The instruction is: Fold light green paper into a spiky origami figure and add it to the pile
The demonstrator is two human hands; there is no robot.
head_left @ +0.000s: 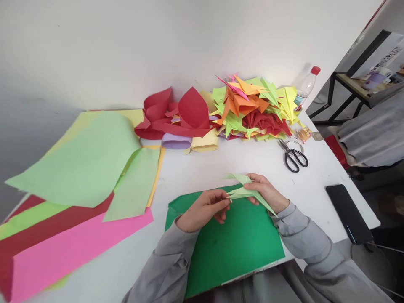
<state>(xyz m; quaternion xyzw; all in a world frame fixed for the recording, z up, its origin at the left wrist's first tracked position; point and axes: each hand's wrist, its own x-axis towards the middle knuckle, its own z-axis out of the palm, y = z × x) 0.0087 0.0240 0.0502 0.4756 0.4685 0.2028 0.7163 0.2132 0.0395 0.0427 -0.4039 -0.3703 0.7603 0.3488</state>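
Observation:
Both of my hands hold a folded light-green paper figure just above a dark-green sheet that lies on the white table. My left hand pinches the figure's left tip between thumb and fingers. My right hand grips its body from the right, and a long pointed end sticks out toward my right sleeve.
Black scissors lie behind my right hand. A pile of folded coloured paper figures and curled red, purple and yellow sheets sit by the wall. Large green, pink and red sheets cover the left. A black phone lies right, a bottle behind.

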